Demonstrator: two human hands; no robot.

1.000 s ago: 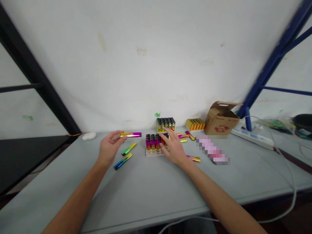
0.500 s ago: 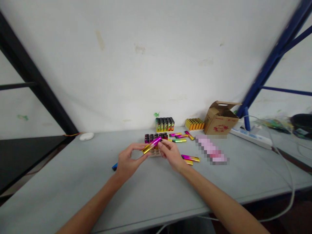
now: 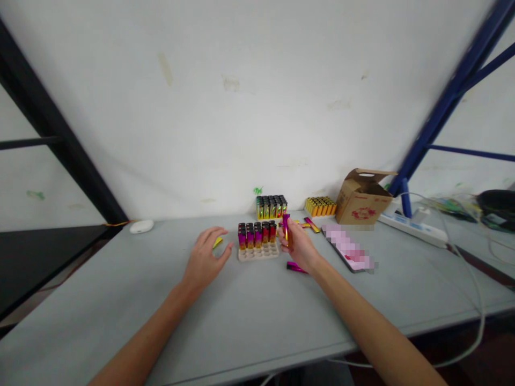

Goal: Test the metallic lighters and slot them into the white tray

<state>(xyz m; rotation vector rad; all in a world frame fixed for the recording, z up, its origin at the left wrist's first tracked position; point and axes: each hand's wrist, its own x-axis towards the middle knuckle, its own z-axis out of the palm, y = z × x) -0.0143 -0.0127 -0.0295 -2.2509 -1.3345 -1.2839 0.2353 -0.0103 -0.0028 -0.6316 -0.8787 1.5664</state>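
Observation:
In my right hand [image 3: 300,244] a shiny purple-and-gold tube [image 3: 286,229] stands nearly upright, gripped by the fingers, just right of a pale tray [image 3: 257,254] with round holes. Upright black-topped tubes [image 3: 250,237], purple, red and gold, fill the tray's back rows; holes show along its front. Left of the tray my left hand [image 3: 207,260] is open, thumb and fingers apart. A yellow piece [image 3: 218,242] shows behind its fingers, the rest hidden. Under my right wrist lies a purple tube [image 3: 296,267], partly covered.
At the wall stand a block of black-topped tubes [image 3: 272,207] and a tray of yellow tubes [image 3: 321,206]. A loose tube [image 3: 311,224] lies near a phone [image 3: 348,249]. Farther right are an open cardboard box [image 3: 364,198], a power strip [image 3: 414,228] and cables. A white object [image 3: 141,227] lies left.
My left hand has let go of the purple-and-gold tube and drawn back left. My right hand has carried it right and turned it upright, uncovering the tray's front.

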